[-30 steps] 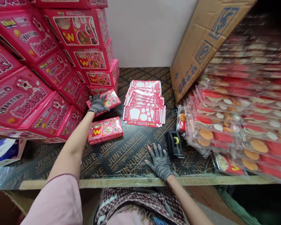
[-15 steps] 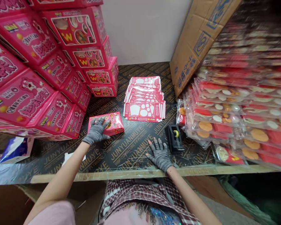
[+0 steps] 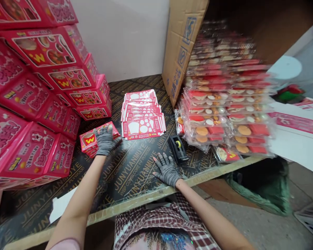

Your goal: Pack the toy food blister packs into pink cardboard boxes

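Across the black plywood tabletop [image 3: 135, 170] in front of me I read JUNYUANMUYE in gold, repeated in slanting rows, with WBP COMBI CORE F-F PLYWOOD in smaller capitals beneath. A yellow W stands on the top flat pink box [image 3: 90, 140] under my left hand [image 3: 105, 140] and on the stacked pink boxes [image 3: 43, 88], whose big Chinese characters blur for me. The cardboard carton [image 3: 184, 55] bears blue handling symbols and unclear Chinese lettering.
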{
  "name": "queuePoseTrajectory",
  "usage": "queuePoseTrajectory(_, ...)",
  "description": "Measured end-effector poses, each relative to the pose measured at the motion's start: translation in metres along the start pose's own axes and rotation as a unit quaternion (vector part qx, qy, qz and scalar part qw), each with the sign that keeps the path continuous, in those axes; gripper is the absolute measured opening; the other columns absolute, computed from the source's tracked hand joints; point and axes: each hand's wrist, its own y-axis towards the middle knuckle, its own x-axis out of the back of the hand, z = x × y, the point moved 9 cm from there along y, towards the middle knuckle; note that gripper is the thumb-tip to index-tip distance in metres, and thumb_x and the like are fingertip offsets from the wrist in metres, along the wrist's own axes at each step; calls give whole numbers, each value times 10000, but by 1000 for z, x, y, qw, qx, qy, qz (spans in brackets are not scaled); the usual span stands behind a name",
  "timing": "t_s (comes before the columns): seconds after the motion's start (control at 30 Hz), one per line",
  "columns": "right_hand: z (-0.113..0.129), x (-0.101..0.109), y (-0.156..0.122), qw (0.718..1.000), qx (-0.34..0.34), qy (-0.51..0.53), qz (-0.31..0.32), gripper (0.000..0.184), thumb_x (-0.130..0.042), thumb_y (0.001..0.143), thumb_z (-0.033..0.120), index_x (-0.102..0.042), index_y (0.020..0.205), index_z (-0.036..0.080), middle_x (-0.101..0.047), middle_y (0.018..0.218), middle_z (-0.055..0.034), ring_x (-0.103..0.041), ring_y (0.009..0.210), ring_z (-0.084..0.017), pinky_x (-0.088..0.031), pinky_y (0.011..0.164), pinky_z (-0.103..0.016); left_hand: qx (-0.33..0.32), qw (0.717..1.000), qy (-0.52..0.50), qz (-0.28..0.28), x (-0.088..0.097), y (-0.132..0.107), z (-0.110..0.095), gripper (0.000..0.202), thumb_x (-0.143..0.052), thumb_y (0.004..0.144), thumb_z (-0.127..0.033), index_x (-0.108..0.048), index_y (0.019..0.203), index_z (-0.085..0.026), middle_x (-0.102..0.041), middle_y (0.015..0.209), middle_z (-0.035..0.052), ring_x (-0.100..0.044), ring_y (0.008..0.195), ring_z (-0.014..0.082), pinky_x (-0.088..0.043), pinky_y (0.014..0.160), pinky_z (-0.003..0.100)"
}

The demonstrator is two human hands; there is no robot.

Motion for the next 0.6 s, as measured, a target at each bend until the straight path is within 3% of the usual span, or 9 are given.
queuePoseTrajectory(0.07,0,0,1,1000,2,11,8,823,-521,925,618,-244,1629,294,-134,1713,-122,-155,1559,-408,-75,1211,-615,-47,999,-13,14,-5,31,-46,600,-515,963,-467,-502,1454,-121,-406,1590,192,-252,1532,355,59,1265,579)
queuePoseTrajectory(0.13,0,1,1,1000,0,16,17,845,-536,916,618,-234,1631,285,-111,1714,-127,-129,1564,-414,-65,1212,-616,-81,995,-26,56,-22,60,-89,665,-595,915,-482,-485,1480,-149,-408,1602,157,-286,1526,317,7,1287,508)
queuePoseTrajectory(0.27,1,5,0,999,-3,24,35,877,-549,906,621,-188,1637,299,-79,1717,-120,-108,1570,-410,-48,1219,-608,-76,986,-44,143,-61,98,-139,1116,-772,688,-657,-344,1568,-121,-363,1604,249,-310,1498,424,-161,1240,600)
queuePoseTrajectory(0.33,2,9,-2,999,1,38,40,862,-523,921,628,-172,1639,305,-70,1720,-112,-103,1575,-393,-41,1226,-595,-66,982,-43,170,-75,98,-153,1246,-785,602,-732,-310,1581,-126,-358,1594,278,-333,1473,462,-210,1206,627)
queuePoseTrajectory(0.43,3,18,-4,997,8,66,37,847,-470,937,669,-175,1639,299,-75,1718,-120,-90,1580,-384,-36,1232,-589,-62,979,-33,189,-88,78,-168,1312,-790,547,-774,-295,1585,-142,-333,1598,293,-308,1471,494,-151,1198,664)
queuePoseTrajectory(0.6,2,25,-4,994,1,108,34,858,-487,917,715,-251,1627,294,-117,1712,-130,-78,1583,-391,-34,1238,-603,-33,977,-36,207,-95,39,-164,1219,-802,584,-735,-341,1558,-165,-375,1570,281,-318,1465,478,-162,1192,650)
